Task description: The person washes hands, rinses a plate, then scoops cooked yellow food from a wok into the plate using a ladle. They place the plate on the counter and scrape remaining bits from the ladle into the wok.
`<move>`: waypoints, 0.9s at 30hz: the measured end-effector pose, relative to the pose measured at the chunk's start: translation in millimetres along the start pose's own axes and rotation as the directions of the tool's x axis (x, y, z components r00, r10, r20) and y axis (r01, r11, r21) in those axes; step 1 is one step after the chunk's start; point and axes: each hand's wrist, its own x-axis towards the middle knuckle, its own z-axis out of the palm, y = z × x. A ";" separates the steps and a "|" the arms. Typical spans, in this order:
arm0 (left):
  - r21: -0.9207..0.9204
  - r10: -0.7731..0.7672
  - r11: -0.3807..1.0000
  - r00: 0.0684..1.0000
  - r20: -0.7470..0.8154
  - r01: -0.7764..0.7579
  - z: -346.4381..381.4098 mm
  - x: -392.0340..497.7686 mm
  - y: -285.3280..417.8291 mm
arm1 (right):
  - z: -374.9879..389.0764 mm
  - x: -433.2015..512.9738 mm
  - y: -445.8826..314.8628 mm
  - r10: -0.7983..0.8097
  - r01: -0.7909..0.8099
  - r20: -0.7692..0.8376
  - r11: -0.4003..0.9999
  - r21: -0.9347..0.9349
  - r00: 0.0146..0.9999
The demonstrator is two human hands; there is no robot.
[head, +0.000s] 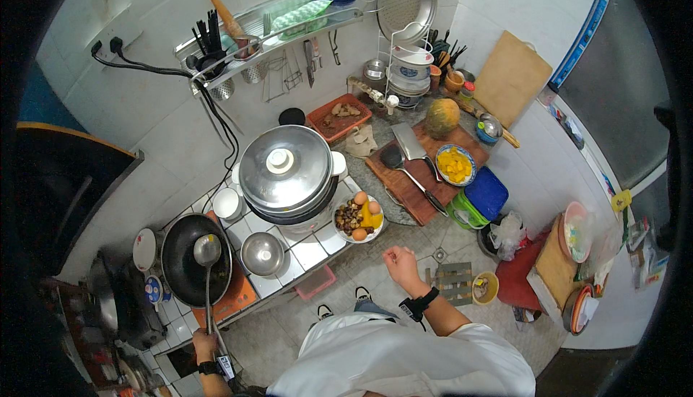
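Observation:
At the lower left, my left hand [206, 344] is closed on the handle end of a metal ladle [207, 251], whose bowl rests inside a black wok [178, 256]. The wok's own handle may lie under the same hand; I cannot tell. My right hand [400, 264] hangs over the floor with its fingers curled, and nothing shows in it. Closest to it, at the counter's edge, is a plate [372, 237] with eggs, dark brown pieces and something yellow. A lidded steamer pot [284, 169] stands behind, with a steel bowl [262, 254] in front of it.
A wooden cutting board [400, 199] holds a cleaver [410, 140], a black-headed spatula [392, 156], a bowl of yellow chunks [455, 165] and a melon-like fruit [443, 117]. Right of the counter stand a green container [466, 210] and a yellow bucket [487, 288]. A slatted stool [455, 283] is on the floor.

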 end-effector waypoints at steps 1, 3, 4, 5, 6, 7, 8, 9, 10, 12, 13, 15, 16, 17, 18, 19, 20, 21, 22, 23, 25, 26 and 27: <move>0.025 0.008 1.000 1.000 -0.003 -0.008 -1.0 -3.8 3.8 | 1.2 0.9 1.3 -0.021 0.022 -0.022 0.999 0.040 1.000; 0.054 0.051 0.997 0.997 -0.053 -0.048 -5.2 -16.8 10.3 | 3.0 2.6 2.5 -0.066 0.072 -0.066 0.995 0.076 0.996; 0.059 0.089 0.995 0.991 -0.101 -0.084 -7.4 -23.6 14.9 | 3.2 4.6 2.6 -0.056 0.060 -0.041 0.995 0.085 0.998; 0.068 0.087 0.995 0.987 -0.132 -0.079 -8.1 -32.3 19.4 | 2.4 5.6 2.9 -0.052 0.053 -0.018 0.995 0.080 0.998; 0.053 0.097 0.994 0.987 -0.128 -0.091 -11.8 -42.5 22.5 | 1.6 6.9 2.9 -0.035 0.035 0.002 0.997 0.063 0.999; 0.093 0.090 0.993 0.989 -0.114 -0.080 -13.8 -49.1 28.5 | 0.7 8.8 2.7 -0.037 0.035 0.019 0.996 0.085 0.999; 0.115 0.100 0.990 0.988 -0.119 -0.086 -16.2 -58.0 32.1 | 0.0 10.3 2.3 -0.031 0.027 0.040 0.995 0.095 0.999; 0.138 0.092 0.988 0.987 -0.134 -0.074 -19.9 -70.0 32.8 | 0.9 11.5 1.2 -0.050 0.042 0.066 0.993 0.112 0.997; 0.048 -0.052 0.997 0.997 -0.062 0.055 -21.3 -76.1 37.7 | 1.1 13.4 0.7 -0.053 0.047 0.070 0.995 0.090 0.996; 0.097 0.045 0.995 0.979 -0.200 -0.026 -19.8 -100.0 42.2 | 3.2 18.6 -0.5 -0.158 0.153 0.091 0.986 0.067 0.983; 0.055 -0.013 0.998 0.976 -0.216 0.026 -17.3 -111.1 45.4 | 6.3 20.3 -1.1 -0.144 0.134 0.112 0.986 0.096 0.983; 0.162 0.110 0.985 0.919 -0.378 -0.051 -8.2 -142.2 51.1 | 13.0 25.0 -1.8 -0.176 0.158 0.148 0.980 0.122 0.973; 0.183 0.175 0.978 0.884 -0.433 -0.104 -6.1 -156.1 54.3 | 17.8 27.2 -3.1 -0.189 0.171 0.172 0.978 0.116 0.967; 0.197 0.125 0.980 0.873 -0.470 -0.035 -0.3 -170.1 58.7 | 25.3 28.4 -5.1 -0.218 0.195 0.210 0.973 0.123 0.953; 0.205 0.117 0.979 0.867 -0.484 -0.018 2.3 -183.9 61.7 | 31.6 29.3 -6.8 -0.235 0.213 0.239 0.970 0.115 0.942; 0.165 0.074 0.986 0.879 -0.470 0.005 4.7 -196.7 63.8 | 38.3 30.8 -9.6 -0.234 0.214 0.271 0.972 0.100 0.934; 0.139 0.044 0.990 0.885 -0.464 0.024 6.2 -209.6 64.8 | 46.1 31.2 -13.5 -0.256 0.225 0.306 0.965 0.133 0.917; 0.139 0.081 0.990 0.859 -0.506 -0.011 7.5 -220.6 64.5 | 54.3 32.6 -18.7 -0.329 0.295 0.340 0.944 0.147 0.881; 0.115 0.036 0.993 0.862 -0.505 0.026 9.8 -230.9 64.4 | 61.6 33.1 -24.6 -0.388 0.350 0.374 0.922 0.169 0.842; 0.101 0.014 0.994 0.855 -0.519 0.045 11.2 -239.2 63.3 | 68.5 32.9 -31.1 -0.433 0.392 0.401 0.902 0.183 0.807; 0.078 -0.003 0.996 0.844 -0.536 0.053 11.9 -249.6 58.0 | 80.3 30.1 -47.4 -0.467 0.412 0.492 0.884 0.224 0.735; 0.066 -0.003 0.997 0.841 -0.541 0.046 11.7 -253.1 54.2 | 86.7 26.0 -56.7 -0.496 0.435 0.493 0.867 0.242 0.715; 0.036 -0.044 0.997 0.856 -0.515 0.072 12.2 -256.0 50.7 | 92.6 20.8 -66.1 -0.539 0.473 0.480 0.841 0.263 0.692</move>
